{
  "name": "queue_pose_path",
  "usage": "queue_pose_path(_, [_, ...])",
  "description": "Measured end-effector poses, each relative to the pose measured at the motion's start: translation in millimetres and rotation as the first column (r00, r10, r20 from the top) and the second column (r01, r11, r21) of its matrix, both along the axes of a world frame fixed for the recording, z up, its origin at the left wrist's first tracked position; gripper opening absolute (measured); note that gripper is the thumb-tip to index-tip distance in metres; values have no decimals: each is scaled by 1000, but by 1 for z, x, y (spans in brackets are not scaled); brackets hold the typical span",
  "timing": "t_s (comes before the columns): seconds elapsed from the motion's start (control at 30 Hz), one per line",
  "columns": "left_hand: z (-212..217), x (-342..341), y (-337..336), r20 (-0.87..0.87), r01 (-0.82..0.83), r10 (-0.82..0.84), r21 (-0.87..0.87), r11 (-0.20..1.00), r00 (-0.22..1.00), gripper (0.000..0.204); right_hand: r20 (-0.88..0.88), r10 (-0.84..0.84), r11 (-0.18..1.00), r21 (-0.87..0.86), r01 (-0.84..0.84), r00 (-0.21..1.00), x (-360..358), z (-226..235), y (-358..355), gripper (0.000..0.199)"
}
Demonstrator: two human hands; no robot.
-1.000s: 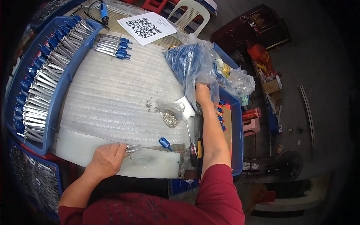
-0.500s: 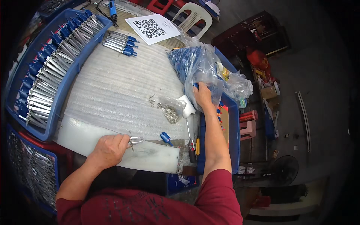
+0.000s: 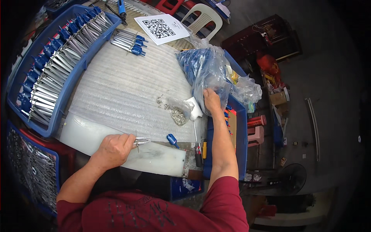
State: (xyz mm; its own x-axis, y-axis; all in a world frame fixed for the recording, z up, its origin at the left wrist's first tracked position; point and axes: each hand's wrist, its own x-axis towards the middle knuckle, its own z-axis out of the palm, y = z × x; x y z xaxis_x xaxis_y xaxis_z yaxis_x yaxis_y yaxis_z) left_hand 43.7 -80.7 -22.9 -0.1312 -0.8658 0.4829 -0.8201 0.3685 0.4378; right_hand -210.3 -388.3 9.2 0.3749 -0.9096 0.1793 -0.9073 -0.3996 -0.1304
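Observation:
My left hand (image 3: pixel 114 150) is closed around a silver metal part with thin prongs and a crossbar (image 3: pixel 142 140), held over the white board (image 3: pixel 158 156). To the right of it, a loose blue plastic piece (image 3: pixel 172 139) lies at the edge of the foam sheet (image 3: pixel 127 83). My right hand (image 3: pixel 213 102), fingers curled, is at the near side of a clear plastic bag (image 3: pixel 198 63) full of blue pieces. What those fingers hold is hidden. A small bag of tiny metal screws or pins (image 3: pixel 178 116) lies between the hands, with a few spilled beside it.
A blue bin (image 3: pixel 58 73) at left holds rows of blue-ended silver parts; several similar parts (image 3: pixel 129 41) lie on the foam. Screwdrivers, one red-black (image 3: pixel 198 154) and one yellow (image 3: pixel 204 150), lie beside the right-hand blue bin (image 3: pixel 241 154). A printed sheet (image 3: pixel 162 29) lies at the back.
My right hand has drawn back a little toward me at the bag, and the blue that showed at its fingertips is now out of sight. My left hand keeps its hold.

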Motion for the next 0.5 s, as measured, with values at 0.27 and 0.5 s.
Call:
queue_pose_path(0.27, [-1, 0, -1, -8, 5, -4, 9, 1000, 1000, 17, -80, -165, 986, -24, 163, 983, 2, 10, 7, 39])
queue_pose_path(0.5, [-2, 0, -1, -20, 2, -2, 11, 1000, 1000, 17, -144, -157, 987, -56, 151, 977, 6, 18, 22, 35])
